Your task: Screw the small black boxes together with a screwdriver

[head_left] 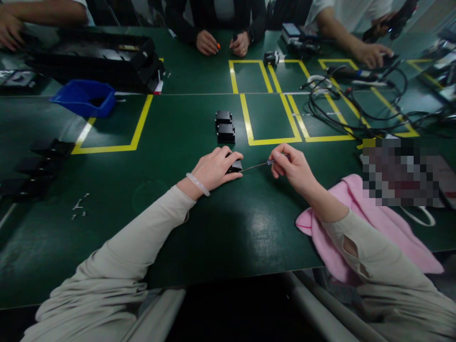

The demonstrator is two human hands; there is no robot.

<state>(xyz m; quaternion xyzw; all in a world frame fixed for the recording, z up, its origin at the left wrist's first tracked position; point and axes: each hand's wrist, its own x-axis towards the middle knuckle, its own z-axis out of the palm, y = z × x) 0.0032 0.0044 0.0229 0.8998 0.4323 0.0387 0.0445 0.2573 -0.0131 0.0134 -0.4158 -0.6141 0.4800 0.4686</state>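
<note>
My left hand (215, 168) is closed around a small black block-shaped part (235, 166) on the green table, thumb in front and fingers over its top. Most of that part is hidden under the fingers. In my right hand (290, 164) is a screwdriver (270, 162), pinched by its handle. Its thin shaft lies nearly level and points left, with the tip at the right side of the black part; whether it sits in a screw is too small to see. Just beyond, two similar black parts (225, 132) stand one behind the other.
Small loose metal pieces (79, 205) and more black parts (39, 164) lie at left, with a blue bin (87, 98) behind. A pink cloth (356, 209) lies under my right forearm. Black cables (356, 104) sprawl at right. Co-workers' hands (223, 43) rest across the table.
</note>
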